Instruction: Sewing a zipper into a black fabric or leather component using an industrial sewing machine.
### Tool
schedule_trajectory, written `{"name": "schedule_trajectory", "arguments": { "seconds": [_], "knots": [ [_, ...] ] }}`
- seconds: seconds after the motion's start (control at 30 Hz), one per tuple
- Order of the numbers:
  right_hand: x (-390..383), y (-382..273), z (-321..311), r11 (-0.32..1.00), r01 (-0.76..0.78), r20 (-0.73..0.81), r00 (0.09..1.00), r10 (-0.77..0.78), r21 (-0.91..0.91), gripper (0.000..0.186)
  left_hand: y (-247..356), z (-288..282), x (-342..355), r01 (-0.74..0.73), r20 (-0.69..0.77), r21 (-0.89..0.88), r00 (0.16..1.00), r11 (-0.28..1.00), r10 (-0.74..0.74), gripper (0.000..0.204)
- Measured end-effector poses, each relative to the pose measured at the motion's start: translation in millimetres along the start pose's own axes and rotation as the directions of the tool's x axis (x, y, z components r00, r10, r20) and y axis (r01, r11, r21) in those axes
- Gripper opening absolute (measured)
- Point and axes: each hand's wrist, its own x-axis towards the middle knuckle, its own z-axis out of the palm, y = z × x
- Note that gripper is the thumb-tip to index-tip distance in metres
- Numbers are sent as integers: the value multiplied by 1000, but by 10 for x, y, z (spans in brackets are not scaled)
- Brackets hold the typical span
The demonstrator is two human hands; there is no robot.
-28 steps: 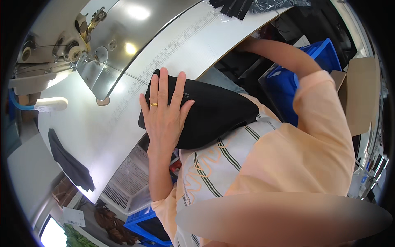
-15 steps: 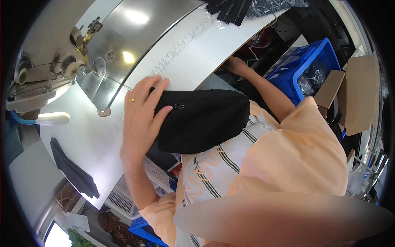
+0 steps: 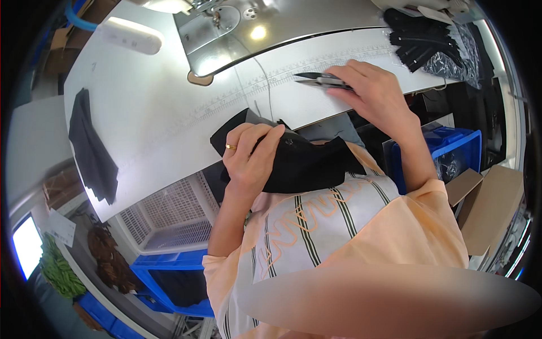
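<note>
My left hand (image 3: pixel 248 150) is closed around a folded piece of black fabric (image 3: pixel 313 169), which hangs over the table's front edge against my body. A small dark pattern, perhaps a print or zip part, shows on the fabric near my fingers. To the right, my right hand (image 3: pixel 375 93) grips a pair of thread snips (image 3: pixel 322 81), blades pointing left above the white tabletop (image 3: pixel 152 141). A thin thread (image 3: pixel 268 93) runs across the table from the sewing machine's metal bed (image 3: pixel 316 25) toward the fabric.
A stack of dark fabric pieces (image 3: pixel 92 147) lies at the left. Black zips (image 3: pixel 418 42) and clear plastic lie at the far right. Below the table stand a white basket (image 3: pixel 175 209), a blue crate (image 3: pixel 169 261), another blue crate (image 3: pixel 471 150) and a cardboard box (image 3: pixel 494 209).
My right hand has come up from below the table edge with thread snips. My left hand has gone from lying over the fabric to gripping and folding it. The view has turned.
</note>
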Motion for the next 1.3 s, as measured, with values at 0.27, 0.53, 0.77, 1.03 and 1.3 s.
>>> {"name": "schedule_trajectory", "arguments": {
  "seconds": [0.27, 0.53, 0.77, 1.03, 1.3],
  "knots": [
    [502, -88, 509, 906, 386, 23, 918, -396, 176, 27, -30, -6, -57, -13, -51, -18, 999, 1000, 12, 29],
    [547, -60, 443, 932, 144, 14, 987, -158, 332, 32, -19, -54, -117, 51, -7, -42, 999, 998, -51, 26],
    [620, 754, -6, 889, 126, 11, 991, -135, -440, 39, -463, -775, 490, 625, 83, -62, 781, 779, -619, 12],
    [587, 252, 71, 972, -5, 122, 992, -24, 234, 39, -1123, -1057, 598, 737, 209, -370, 659, 565, -723, 12],
    [1322, 453, 275, 996, 81, 144, 986, -86, 38, 49, -1261, -1113, 666, 744, 303, -351, 665, 569, -683, 11]
  ]
}}
